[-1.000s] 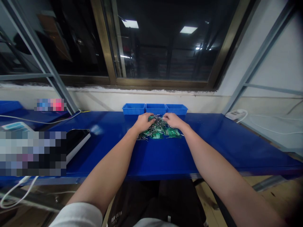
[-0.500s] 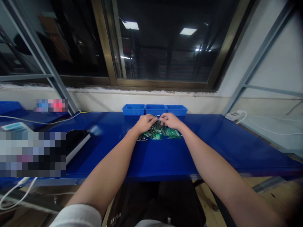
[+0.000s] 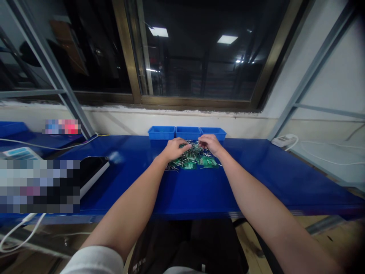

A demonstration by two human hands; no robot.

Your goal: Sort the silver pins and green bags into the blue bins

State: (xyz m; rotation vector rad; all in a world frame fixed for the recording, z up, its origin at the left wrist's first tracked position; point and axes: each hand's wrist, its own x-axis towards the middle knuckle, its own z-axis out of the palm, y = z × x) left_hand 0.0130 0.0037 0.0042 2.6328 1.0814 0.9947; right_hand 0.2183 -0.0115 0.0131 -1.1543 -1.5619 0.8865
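A heap of thin metal pin-like pieces mixed with small green bits lies in the middle of the blue tabletop. My left hand rests over the heap's left side, thumb stretched out and apart from the fingers; nothing shows between them. Just above the heap's right side is my right hand, its fingers curled in towards the thumb. Whatever its fingertips hold, if anything, is too small to make out. Both hands cover part of the heap.
Three blue bins stand in a row behind the heap, against the wall. To the left lies a dark device with a white edge, partly blurred out. A white power strip sits at the right by the metal frame.
My right hand has moved a little to the right, away from my left hand; their fingertips were close together before. The left hand has stayed in place over the heap.
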